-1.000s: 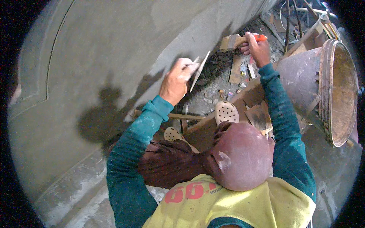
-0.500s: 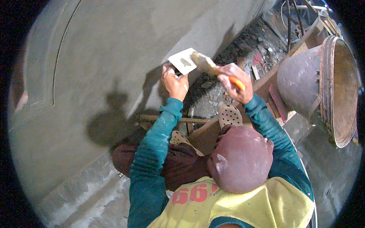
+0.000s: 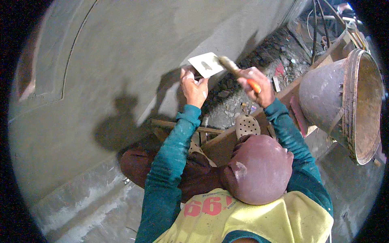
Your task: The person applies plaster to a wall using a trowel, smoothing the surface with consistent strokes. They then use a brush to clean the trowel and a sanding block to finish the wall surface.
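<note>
My left hand (image 3: 194, 90) is closed on a white flat square plate (image 3: 198, 62), held tilted face up with a dark grey smear on it. In my right hand (image 3: 258, 87) is a paintbrush (image 3: 229, 66) with an orange-ended handle; its bristles are at the plate's right edge, slightly blurred. Both hands are in front of a grey plastered wall (image 3: 109, 48), which shows a grooved outline at the left.
A large grey bucket (image 3: 322, 95) lies tipped on its side at right, near a wooden plank (image 3: 324, 54), rods and pipes. Rubble (image 3: 223, 103) lies along the wall's foot. My perforated clogs (image 3: 247, 125) and brown-trousered legs are below, by a wooden batten (image 3: 214, 130).
My left hand has turned the plate from edge-on to face up. My right hand has brought the brush left and down to it. Over the last half second both shifted slightly right.
</note>
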The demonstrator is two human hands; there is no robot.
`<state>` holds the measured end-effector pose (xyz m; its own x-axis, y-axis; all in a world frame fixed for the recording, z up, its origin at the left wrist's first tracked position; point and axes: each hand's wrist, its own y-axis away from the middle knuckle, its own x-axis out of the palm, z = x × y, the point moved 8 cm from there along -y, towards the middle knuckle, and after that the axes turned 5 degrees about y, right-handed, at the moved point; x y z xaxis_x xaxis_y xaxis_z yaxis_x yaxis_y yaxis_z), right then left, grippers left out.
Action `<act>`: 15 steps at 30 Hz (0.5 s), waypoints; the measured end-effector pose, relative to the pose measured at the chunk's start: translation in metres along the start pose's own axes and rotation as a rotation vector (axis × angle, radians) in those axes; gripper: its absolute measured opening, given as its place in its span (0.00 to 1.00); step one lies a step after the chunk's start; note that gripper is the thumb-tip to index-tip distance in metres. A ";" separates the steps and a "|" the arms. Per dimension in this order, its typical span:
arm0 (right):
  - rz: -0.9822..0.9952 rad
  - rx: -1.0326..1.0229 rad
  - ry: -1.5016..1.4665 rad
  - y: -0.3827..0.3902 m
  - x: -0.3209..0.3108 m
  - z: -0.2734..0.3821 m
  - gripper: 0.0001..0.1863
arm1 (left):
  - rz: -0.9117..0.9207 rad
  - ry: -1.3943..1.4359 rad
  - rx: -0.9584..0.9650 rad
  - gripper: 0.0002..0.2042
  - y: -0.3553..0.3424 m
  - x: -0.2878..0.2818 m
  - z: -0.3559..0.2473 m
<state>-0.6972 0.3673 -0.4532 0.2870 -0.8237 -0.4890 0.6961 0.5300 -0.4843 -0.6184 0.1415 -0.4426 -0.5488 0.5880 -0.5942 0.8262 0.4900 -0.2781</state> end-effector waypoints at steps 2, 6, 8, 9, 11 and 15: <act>-0.010 0.119 -0.012 -0.007 -0.013 -0.009 0.11 | 0.096 0.016 0.014 0.13 -0.004 0.003 0.008; -0.030 -0.024 -0.025 -0.028 -0.035 0.044 0.13 | 0.170 0.017 -0.037 0.15 0.007 -0.001 0.013; 0.021 -0.148 -0.069 -0.039 -0.033 0.075 0.14 | 0.179 0.048 -0.130 0.17 0.005 0.002 0.015; 0.070 -0.123 -0.075 -0.040 -0.029 0.077 0.15 | 0.156 -0.069 -0.070 0.17 0.010 0.003 0.006; 0.131 -0.040 -0.096 -0.040 -0.019 0.063 0.15 | -0.016 -0.195 0.157 0.17 0.023 0.010 0.006; -0.039 0.129 0.173 -0.010 -0.045 -0.023 0.13 | 0.021 0.107 -0.061 0.23 0.003 -0.006 -0.038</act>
<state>-0.7318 0.4033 -0.4430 0.1490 -0.7906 -0.5940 0.7864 0.4589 -0.4136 -0.6177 0.1641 -0.4113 -0.5445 0.6623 -0.5147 0.8302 0.5130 -0.2182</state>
